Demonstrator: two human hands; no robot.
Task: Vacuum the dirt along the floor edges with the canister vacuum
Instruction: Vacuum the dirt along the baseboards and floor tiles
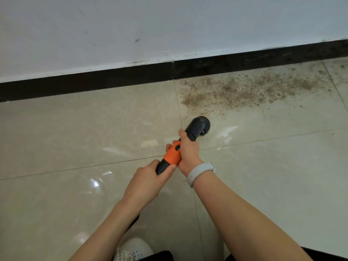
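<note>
I see my left hand [148, 178] wrapped around the dark, smooth plastic rear end of the vacuum wand handle [170, 157], its fingers curled over it in a closed grip. My right hand [188, 149] clamps the ribbed orange plastic sleeve further forward, thumb stretched along the top toward the nozzle. A pale grey, matte silicone wristband [199, 173] circles the right wrist.

At the wand's front sits a round, dark grey plastic brush nozzle [199, 128], with short dark bristles showing beneath its right rim. It hangs over the glossy beige floor tiles [75, 129], just short of the dirt; I cannot tell whether the bristles touch the tile.

The patch of gritty brown dirt [243, 91] spreads in a grainy, speckled band along the floor edge, right of a tile joint, reaching up against the dark brown, flat skirting board [94, 81]. The skirting has a vertical seam near the middle and looks dusty on its right stretch. Above it rises a white painted wall [150, 25], scuffed with faint grey marks. The tiles are polished, faintly veined, reflecting soft light, with thin dark grout lines. A white perforated shoe [134, 249] shows at the bottom edge.
</note>
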